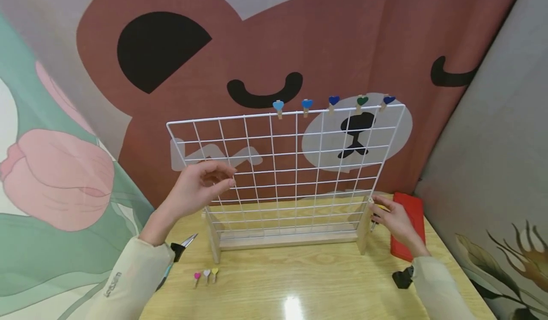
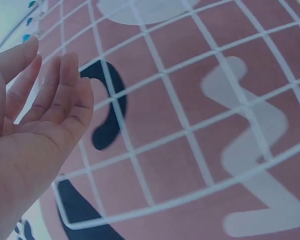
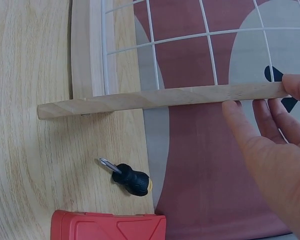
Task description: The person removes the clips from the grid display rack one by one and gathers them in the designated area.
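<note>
A white wire grid (image 1: 295, 156) stands upright in a wooden base (image 1: 291, 240). Heart-topped clothespins line its top edge, among them a light blue clothespin (image 1: 278, 106) and a green clothespin (image 1: 362, 102). My left hand (image 1: 199, 187) hovers in front of the grid's left part, fingers loosely bent. In the left wrist view nothing lies in that hand (image 2: 40, 110). With thumb and fingers, my right hand (image 1: 396, 219) pinches the upper end of the stand's right wooden post (image 3: 175, 96). Pink (image 1: 197, 276), whitish (image 1: 207, 273) and yellow (image 1: 215, 271) heart clothespins lie on the table.
Right of the stand lies a red case (image 1: 408, 225), with a stubby screwdriver (image 3: 132, 180) beside it. A tool with a pointed metal tip (image 1: 189, 240) lies partly hidden by my left sleeve. A bear-print curtain (image 1: 321, 39) hangs behind the table.
</note>
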Demonstrator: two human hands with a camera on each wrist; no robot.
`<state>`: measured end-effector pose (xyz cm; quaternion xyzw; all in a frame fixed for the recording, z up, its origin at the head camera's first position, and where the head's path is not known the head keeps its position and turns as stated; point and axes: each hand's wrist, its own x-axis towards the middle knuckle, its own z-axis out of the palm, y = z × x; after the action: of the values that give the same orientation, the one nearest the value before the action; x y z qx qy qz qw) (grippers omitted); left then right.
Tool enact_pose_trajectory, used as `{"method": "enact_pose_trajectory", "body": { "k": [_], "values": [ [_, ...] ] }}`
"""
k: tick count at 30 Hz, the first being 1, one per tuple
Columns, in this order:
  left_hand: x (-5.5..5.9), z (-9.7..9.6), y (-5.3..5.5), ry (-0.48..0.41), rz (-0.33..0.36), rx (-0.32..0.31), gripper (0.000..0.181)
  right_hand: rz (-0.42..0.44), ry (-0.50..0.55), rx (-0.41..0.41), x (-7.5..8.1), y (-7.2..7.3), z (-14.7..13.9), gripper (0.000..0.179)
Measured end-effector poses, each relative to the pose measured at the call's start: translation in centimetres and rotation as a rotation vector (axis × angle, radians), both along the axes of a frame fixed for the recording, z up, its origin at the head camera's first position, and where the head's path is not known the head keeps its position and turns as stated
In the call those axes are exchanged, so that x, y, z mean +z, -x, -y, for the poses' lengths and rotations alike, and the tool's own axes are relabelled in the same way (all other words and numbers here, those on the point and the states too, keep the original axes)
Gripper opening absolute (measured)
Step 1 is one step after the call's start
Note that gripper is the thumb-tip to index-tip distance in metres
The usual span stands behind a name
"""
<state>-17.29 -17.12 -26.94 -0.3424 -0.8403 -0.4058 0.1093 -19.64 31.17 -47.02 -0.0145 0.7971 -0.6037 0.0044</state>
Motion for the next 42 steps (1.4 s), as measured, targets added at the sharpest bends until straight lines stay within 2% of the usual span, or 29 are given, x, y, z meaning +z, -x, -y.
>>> {"method": "enact_pose_trajectory", "body": {
  "k": [5,8,14,20,34,42],
  "values": [
    [2.6,-1.7,0.6,0.083,-0.055,-0.034,0.016,0.012,-0.008,-0.017,0.2,0.0,0.0,0.060],
    [3.9,-2.5,1.0,0.100,-0.093,-0.039,0.015,0.012,-0.012,-0.022,0.3,-0.1,0.0,0.060],
    [6.2,-4.0,1.8,0.090,-0.150,-0.017,0.015,0.008,-0.002,-0.023,0.3,-0.1,0.0,0.060],
    [8.1,-5.0,2.5,0.060,-0.155,0.007,0.019,0.015,-0.011,-0.016,0.3,-0.1,0.0,0.060],
    [10.7,-6.8,3.7,0.027,-0.207,0.062,0.018,0.006,-0.013,-0.013,0.1,0.0,0.1,0.060],
    [11.0,-7.8,4.6,0.055,-0.191,0.143,0.022,0.003,0.010,-0.006,-0.1,0.0,0.3,0.059]
  ]
}}
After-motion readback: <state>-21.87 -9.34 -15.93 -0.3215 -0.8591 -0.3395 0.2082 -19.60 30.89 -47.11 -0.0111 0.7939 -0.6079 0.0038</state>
